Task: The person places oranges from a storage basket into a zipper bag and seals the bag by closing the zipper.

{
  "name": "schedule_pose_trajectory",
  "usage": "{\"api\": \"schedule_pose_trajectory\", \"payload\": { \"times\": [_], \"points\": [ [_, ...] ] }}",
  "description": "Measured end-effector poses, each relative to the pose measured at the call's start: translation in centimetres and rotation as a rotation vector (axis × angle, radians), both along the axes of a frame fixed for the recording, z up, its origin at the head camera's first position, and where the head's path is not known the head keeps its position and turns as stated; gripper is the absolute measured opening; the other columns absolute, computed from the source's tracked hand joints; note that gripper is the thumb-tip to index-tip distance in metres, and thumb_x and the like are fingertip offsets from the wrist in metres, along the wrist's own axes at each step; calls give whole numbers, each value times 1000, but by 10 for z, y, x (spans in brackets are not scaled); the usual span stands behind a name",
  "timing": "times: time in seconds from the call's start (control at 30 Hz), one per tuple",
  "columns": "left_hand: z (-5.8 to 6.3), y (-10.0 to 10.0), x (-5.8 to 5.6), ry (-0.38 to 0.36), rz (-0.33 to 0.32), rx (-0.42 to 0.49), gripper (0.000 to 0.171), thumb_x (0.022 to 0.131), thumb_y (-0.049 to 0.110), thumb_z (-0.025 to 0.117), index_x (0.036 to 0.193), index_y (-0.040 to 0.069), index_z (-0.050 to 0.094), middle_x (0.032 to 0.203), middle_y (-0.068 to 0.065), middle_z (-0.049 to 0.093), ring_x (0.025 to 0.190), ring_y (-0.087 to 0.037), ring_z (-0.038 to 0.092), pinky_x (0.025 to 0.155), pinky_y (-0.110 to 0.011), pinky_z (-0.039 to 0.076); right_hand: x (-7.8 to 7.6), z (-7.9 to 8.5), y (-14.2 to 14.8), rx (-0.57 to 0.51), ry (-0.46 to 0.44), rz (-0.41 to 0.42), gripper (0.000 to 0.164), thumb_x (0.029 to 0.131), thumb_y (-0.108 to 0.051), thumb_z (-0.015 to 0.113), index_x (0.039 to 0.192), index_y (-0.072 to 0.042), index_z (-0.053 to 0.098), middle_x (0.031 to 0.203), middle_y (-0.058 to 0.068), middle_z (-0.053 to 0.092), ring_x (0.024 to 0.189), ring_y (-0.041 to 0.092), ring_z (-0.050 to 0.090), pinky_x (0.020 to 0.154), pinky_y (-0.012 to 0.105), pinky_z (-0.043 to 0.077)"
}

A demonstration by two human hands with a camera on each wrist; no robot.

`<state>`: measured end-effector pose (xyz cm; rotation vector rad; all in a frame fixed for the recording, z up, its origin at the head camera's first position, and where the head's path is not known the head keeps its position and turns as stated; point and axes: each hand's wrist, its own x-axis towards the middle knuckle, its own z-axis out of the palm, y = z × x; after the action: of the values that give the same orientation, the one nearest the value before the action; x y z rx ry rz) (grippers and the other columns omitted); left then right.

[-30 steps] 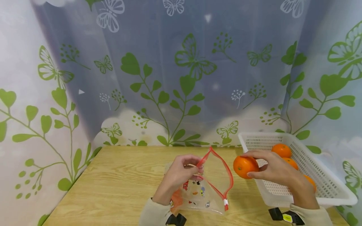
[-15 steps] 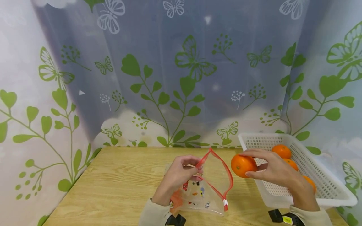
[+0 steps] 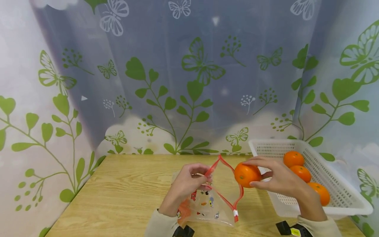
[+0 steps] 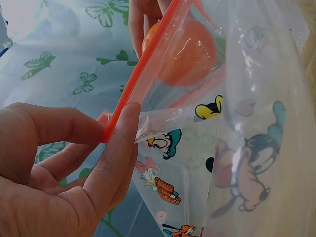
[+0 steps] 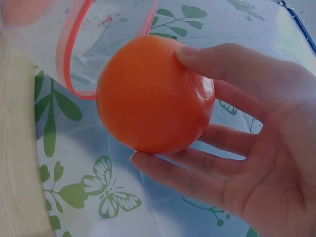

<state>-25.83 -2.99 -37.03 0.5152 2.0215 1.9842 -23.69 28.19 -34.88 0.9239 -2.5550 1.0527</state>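
Observation:
My left hand [image 3: 189,181] pinches the red zip edge of a clear plastic zip bag [image 3: 220,210] printed with cartoon figures. The bag's mouth gapes toward the right, and a white slider [image 3: 235,213] sits at its lower corner. In the left wrist view, thumb and fingers grip the red strip [image 4: 143,74]. My right hand [image 3: 279,176] holds an orange [image 3: 247,175] between thumb and fingers, right at the bag's mouth, overlapping its red rim in the head view. The right wrist view shows the orange [image 5: 155,96] large, with the fingers around its far side.
A white perforated basket [image 3: 349,194] stands at the right, with several oranges [image 3: 300,173] inside. The wooden table [image 3: 118,197] runs up to a patterned curtain [image 3: 165,82] at the back. An orange shape [image 3: 185,209] shows through the bag's lower left.
My right hand has moved left with the orange, from beside the basket to the bag's mouth. The left hand and bag have stayed almost still.

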Motion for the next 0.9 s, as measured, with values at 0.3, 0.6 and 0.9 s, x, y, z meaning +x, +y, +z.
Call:
{"api": "schedule_pose_trajectory", "payload": {
  "times": [0.3,0.6,0.9],
  "points": [
    [0,-1,1,3,-3,1,22,98,-1,66,119,0,71,108,-13,72,88,-17,73,77,-35,68,-1,-2,-6,24,6,1,54,84,-23,87,133,-13,68,135,16,67,115,-3,62,73,21,65],
    [0,-1,1,8,-14,11,22,98,-1,66,119,-1,71,107,-13,72,86,-14,72,77,-34,68,1,-2,-11,37,-41,-1,55,86,-26,86,136,-14,67,140,15,64,115,6,65,75,21,65],
    [0,-1,1,7,-13,4,22,97,-1,66,119,-1,71,110,-14,72,85,-14,73,77,-34,68,4,0,-18,29,-82,31,55,87,-27,85,138,-15,66,141,17,62,114,19,68,79,23,65]
  ]
}}
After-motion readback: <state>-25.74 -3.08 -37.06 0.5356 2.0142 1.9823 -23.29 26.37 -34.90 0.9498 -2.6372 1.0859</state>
